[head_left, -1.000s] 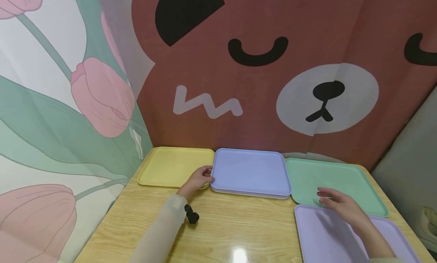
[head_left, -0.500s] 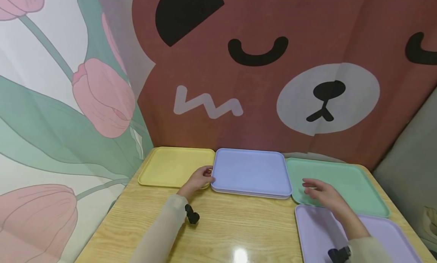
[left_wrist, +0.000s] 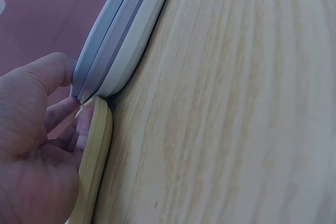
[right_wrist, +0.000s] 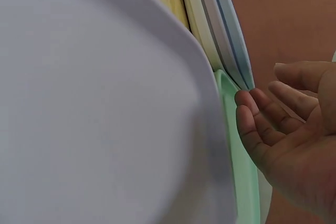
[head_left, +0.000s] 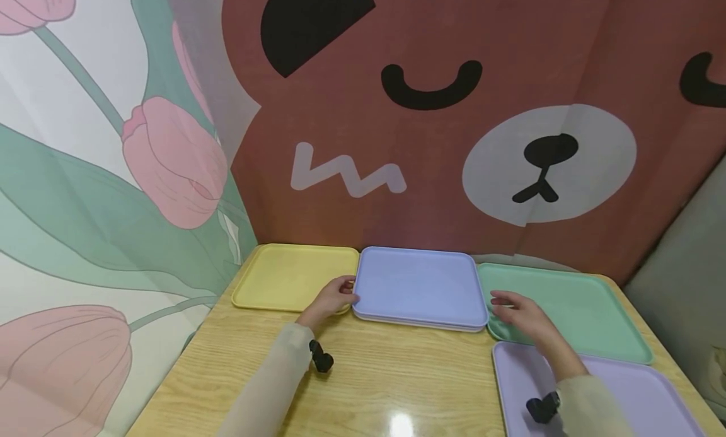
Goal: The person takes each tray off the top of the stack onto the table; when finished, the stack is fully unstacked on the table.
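A blue tray (head_left: 420, 285) tops a stack at the table's back middle. In the left wrist view, a lilac tray (left_wrist: 111, 40) and a cream tray (left_wrist: 135, 43) lie beneath it. My left hand (head_left: 331, 299) pinches the blue tray's left edge, thumb on the rim and a fingertip under it; its other fingers lie by the yellow tray (head_left: 295, 273). My right hand (head_left: 524, 317) hovers over the green tray (head_left: 578, 311), fingers spread loosely near the stack's right edge. In the right wrist view its fingertips appear close to that edge; contact is unclear.
A purple tray (head_left: 641, 393) lies at the front right, partly under my right forearm. The wooden table (head_left: 363, 380) stretches in front of the stack. Behind it hangs a cloth (head_left: 431, 191) with a bear print, and a tulip-printed cloth (head_left: 85, 235) hangs at the left.
My right hand has moved left from above the purple and green trays to the stack's right edge. My left hand has stayed at the blue tray's left edge.
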Action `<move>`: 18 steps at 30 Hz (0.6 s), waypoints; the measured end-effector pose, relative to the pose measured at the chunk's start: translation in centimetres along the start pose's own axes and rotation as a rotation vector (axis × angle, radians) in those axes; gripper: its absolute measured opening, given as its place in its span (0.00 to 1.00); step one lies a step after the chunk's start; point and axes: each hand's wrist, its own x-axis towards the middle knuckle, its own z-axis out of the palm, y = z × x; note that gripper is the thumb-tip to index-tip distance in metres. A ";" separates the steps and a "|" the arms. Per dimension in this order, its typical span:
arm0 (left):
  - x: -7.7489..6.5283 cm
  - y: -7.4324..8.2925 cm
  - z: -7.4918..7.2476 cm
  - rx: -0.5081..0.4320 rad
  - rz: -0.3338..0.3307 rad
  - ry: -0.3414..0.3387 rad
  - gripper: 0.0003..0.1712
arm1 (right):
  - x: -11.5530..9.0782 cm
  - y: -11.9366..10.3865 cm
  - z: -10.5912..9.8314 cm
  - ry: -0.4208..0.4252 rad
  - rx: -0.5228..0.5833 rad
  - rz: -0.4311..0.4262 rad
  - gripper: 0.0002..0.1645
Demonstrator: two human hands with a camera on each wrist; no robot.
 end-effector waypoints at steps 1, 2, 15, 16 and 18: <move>0.0 0.0 0.0 -0.001 -0.001 0.000 0.35 | 0.2 0.0 0.1 0.002 0.004 0.004 0.34; 0.0 0.0 0.0 0.000 -0.001 0.001 0.35 | 0.4 0.1 0.2 0.003 0.008 0.006 0.34; -0.1 0.3 0.0 -0.002 0.011 0.008 0.34 | 3.0 1.0 1.5 0.049 0.007 0.016 0.32; -0.1 0.3 0.0 -0.003 0.012 0.007 0.34 | 3.2 1.1 1.6 0.057 0.007 0.017 0.32; -0.1 0.2 0.0 0.001 0.016 0.008 0.34 | 3.4 1.2 1.7 0.068 -0.007 0.010 0.32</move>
